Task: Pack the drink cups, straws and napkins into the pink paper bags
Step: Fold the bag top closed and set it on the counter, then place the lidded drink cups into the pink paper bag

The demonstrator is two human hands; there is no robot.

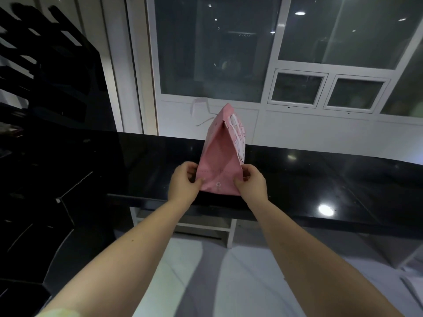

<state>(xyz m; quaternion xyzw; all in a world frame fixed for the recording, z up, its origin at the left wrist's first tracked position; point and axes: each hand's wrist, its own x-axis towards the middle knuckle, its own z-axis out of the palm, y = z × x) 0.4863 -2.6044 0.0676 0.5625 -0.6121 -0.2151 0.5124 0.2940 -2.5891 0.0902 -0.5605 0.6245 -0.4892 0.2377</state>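
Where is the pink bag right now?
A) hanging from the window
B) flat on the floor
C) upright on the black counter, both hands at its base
C: the pink paper bag stands on the black counter, with the left hand and right hand pinching its lower corners.

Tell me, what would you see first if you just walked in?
The pink paper bag stands out first, upright in the middle on the shiny black counter, its top folded to a peak. The left hand and right hand hold its bottom corners, one each side. Behind it is a big dark window.
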